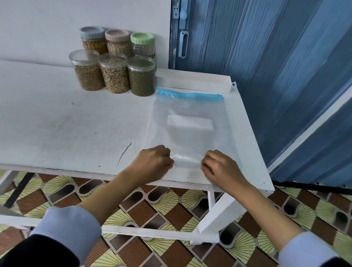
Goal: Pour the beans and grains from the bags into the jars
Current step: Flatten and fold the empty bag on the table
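Note:
A clear, empty zip bag [190,130] with a blue seal strip lies flat on the right part of the white table [56,119]. My left hand [152,163] and my right hand [220,168] both pinch the bag's near edge with curled fingers, a short stretch of plastic between them. Several jars stand at the back. The front row holds tan beans [87,71], pale grains [115,73] and green beans [141,78], with no coloured lids. Behind them stand a grey-lidded jar [93,39], a pink-lidded jar [117,41] and a green-lidded jar [143,45].
A long white box [194,81] lies at the back right, just beyond the bag's seal. A blue door [261,55] stands close behind the table's right corner. The table's front edge runs right under my wrists, with patterned floor below.

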The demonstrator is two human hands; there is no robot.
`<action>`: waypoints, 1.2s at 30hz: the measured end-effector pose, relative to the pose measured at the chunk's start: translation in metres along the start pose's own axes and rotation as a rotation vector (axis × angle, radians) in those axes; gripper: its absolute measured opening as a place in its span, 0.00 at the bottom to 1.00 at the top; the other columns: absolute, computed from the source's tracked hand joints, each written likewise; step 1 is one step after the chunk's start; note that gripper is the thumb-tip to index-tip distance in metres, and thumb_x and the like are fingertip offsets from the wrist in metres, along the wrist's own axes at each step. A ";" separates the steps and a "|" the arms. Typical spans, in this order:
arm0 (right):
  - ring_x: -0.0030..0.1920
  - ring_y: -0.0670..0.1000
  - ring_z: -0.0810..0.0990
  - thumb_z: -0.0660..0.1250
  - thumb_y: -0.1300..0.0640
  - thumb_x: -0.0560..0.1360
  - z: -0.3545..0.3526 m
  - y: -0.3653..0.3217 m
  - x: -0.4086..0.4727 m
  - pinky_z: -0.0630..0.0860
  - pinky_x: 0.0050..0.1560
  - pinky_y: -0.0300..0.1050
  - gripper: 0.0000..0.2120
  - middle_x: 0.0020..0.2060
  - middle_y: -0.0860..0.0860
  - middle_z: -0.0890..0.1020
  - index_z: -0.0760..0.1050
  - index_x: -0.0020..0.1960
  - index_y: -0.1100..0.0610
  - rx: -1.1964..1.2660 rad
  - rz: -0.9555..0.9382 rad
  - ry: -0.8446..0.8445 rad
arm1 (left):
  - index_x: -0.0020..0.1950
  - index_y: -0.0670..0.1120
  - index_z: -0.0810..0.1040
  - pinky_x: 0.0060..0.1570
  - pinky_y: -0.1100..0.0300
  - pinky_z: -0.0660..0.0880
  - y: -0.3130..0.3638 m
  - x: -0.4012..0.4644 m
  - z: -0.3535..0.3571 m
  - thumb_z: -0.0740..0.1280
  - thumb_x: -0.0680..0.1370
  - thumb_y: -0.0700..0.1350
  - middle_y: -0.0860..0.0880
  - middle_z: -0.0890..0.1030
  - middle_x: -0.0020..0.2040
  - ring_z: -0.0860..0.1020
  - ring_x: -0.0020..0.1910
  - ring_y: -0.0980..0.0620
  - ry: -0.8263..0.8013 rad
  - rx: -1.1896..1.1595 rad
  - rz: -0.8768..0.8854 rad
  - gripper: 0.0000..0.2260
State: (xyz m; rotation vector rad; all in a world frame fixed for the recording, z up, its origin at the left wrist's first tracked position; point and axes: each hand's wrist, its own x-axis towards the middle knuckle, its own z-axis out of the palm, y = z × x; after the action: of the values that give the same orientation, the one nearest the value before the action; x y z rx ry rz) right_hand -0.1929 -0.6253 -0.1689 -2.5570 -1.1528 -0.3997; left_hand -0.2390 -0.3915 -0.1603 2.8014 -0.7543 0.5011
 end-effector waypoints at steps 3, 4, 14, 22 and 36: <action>0.32 0.55 0.78 0.71 0.69 0.66 0.003 -0.003 0.004 0.70 0.26 0.40 0.04 0.32 0.53 0.78 0.78 0.34 0.63 0.000 0.033 0.021 | 0.39 0.45 0.82 0.22 0.64 0.68 0.000 -0.001 0.003 0.74 0.68 0.45 0.49 0.77 0.35 0.78 0.35 0.50 -0.002 -0.001 -0.019 0.05; 0.33 0.55 0.78 0.72 0.70 0.66 0.003 -0.003 0.006 0.71 0.27 0.41 0.04 0.33 0.54 0.78 0.79 0.35 0.64 0.013 0.054 0.014 | 0.40 0.45 0.82 0.22 0.63 0.68 0.001 -0.001 0.003 0.77 0.67 0.45 0.49 0.77 0.35 0.78 0.35 0.49 -0.014 0.002 -0.032 0.07; 0.55 0.50 0.75 0.59 0.63 0.80 -0.007 0.005 0.016 0.67 0.46 0.40 0.09 0.51 0.51 0.79 0.78 0.54 0.60 0.064 0.354 -0.162 | 0.52 0.41 0.81 0.41 0.61 0.66 -0.005 0.021 0.004 0.61 0.80 0.40 0.46 0.80 0.48 0.77 0.48 0.46 -0.078 -0.110 -0.317 0.09; 0.55 0.50 0.73 0.57 0.57 0.82 -0.006 0.002 0.015 0.72 0.49 0.47 0.10 0.51 0.51 0.77 0.75 0.54 0.60 0.070 0.394 -0.160 | 0.47 0.41 0.79 0.38 0.61 0.65 -0.007 0.021 0.002 0.64 0.77 0.39 0.47 0.81 0.42 0.77 0.40 0.46 -0.051 -0.166 -0.355 0.04; 0.36 0.55 0.78 0.71 0.64 0.71 -0.005 0.012 0.004 0.72 0.30 0.43 0.04 0.35 0.54 0.78 0.78 0.38 0.64 -0.009 0.028 -0.043 | 0.50 0.40 0.76 0.34 0.58 0.66 -0.002 0.019 0.007 0.61 0.79 0.41 0.45 0.76 0.49 0.74 0.50 0.45 -0.066 -0.027 -0.136 0.07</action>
State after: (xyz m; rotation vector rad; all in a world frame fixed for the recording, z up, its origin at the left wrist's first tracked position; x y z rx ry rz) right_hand -0.1816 -0.6322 -0.1646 -2.5986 -1.1307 -0.3455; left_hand -0.2207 -0.3998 -0.1601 2.8309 -0.5723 0.3743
